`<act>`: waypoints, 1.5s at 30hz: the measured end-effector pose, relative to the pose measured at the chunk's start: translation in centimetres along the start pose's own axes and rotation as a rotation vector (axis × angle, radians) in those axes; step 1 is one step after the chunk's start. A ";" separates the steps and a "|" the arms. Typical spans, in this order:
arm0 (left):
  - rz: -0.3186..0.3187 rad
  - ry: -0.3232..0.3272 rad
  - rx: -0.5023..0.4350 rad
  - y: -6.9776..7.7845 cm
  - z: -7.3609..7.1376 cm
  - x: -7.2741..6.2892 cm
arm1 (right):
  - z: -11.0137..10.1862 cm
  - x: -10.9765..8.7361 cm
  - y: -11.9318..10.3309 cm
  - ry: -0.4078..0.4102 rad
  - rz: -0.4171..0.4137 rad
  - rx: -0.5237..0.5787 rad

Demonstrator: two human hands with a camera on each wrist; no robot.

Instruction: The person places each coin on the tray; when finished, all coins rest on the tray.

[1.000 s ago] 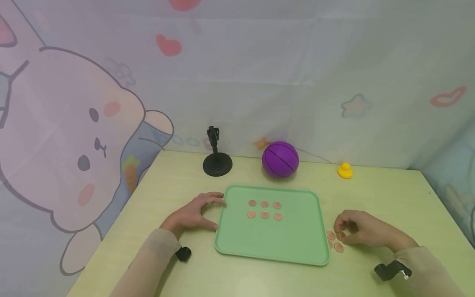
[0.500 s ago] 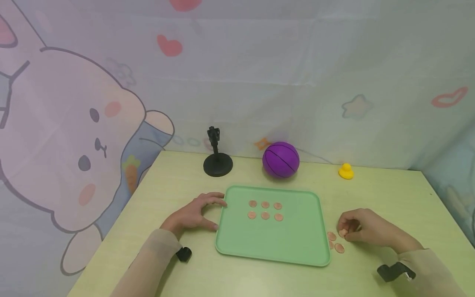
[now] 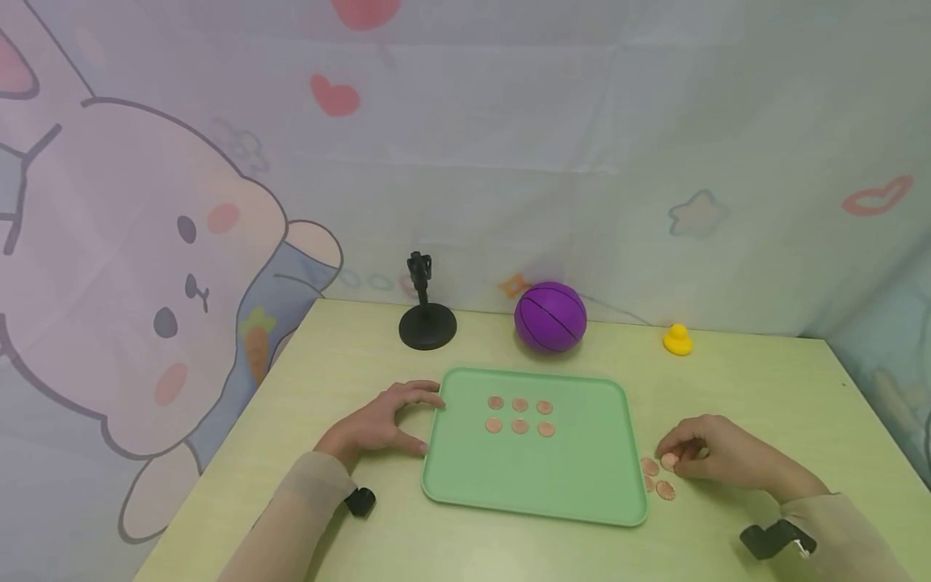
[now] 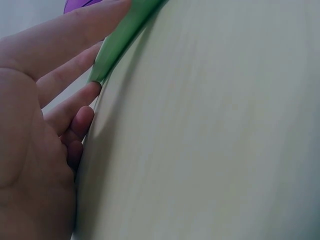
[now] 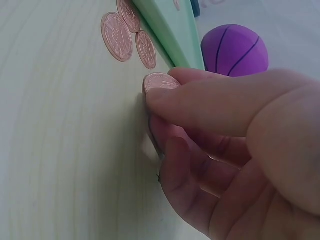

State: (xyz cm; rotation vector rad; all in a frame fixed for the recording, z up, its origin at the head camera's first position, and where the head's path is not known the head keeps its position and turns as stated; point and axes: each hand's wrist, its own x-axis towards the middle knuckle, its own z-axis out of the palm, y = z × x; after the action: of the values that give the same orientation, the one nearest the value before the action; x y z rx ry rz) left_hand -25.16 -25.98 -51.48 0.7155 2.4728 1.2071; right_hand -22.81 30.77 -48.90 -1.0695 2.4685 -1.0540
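Between thumb and fingers my right hand (image 3: 720,454) pinches a copper coin (image 5: 159,81), tilted up at the table surface just right of the green tray. Three more copper coins (image 5: 118,37) lie on the table between that hand and the tray's right edge. My left hand (image 3: 374,419) rests at the left rim of the green tray (image 3: 538,495), its fingertips touching the rim and its thumb spread toward the near part. On the tray, several copper coins (image 3: 520,426) lie flat in two rows. In the left wrist view, the left fingers (image 4: 75,107) reach along the tray's edge.
A purple ball (image 3: 550,317) sits behind the tray, with a black stand (image 3: 427,326) to its left. A small yellow rubber duck (image 3: 678,340) is at the back right of the table. Behind the table hangs a printed cloth (image 3: 465,162).
My right hand first shifts slightly right with the pinched coin, then back toward the tray; the coin now shows its flat face. The left hand and tray stay put.
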 end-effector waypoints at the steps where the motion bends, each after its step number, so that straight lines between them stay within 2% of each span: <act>1: -0.002 0.000 0.000 0.0 0.0 0.0 | 0.0 0.0 0.0 0.002 -0.006 -0.002; 17: 0.006 -0.002 0.007 0.2 0.1 0.1 | 0.2 -0.2 -0.1 -0.023 0.061 0.061; 34: 0.000 -0.002 0.018 -0.2 0.0 0.0 | 0.3 0.2 -0.3 0.100 -0.013 -0.096; 39: -0.005 0.003 0.013 -0.1 0.0 -0.2 | 0.2 0.6 -0.9 0.121 -0.006 -0.107; 45: 0.000 0.004 0.005 -0.2 0.1 0.0 | 0.3 1.3 -1.7 0.137 0.046 -0.066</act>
State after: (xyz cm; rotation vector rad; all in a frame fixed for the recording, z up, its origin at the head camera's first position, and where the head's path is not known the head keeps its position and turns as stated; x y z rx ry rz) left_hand -25.14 -26.02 -51.67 0.7146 2.4799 1.2036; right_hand -22.64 28.93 -47.85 -0.9846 2.6393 -1.0725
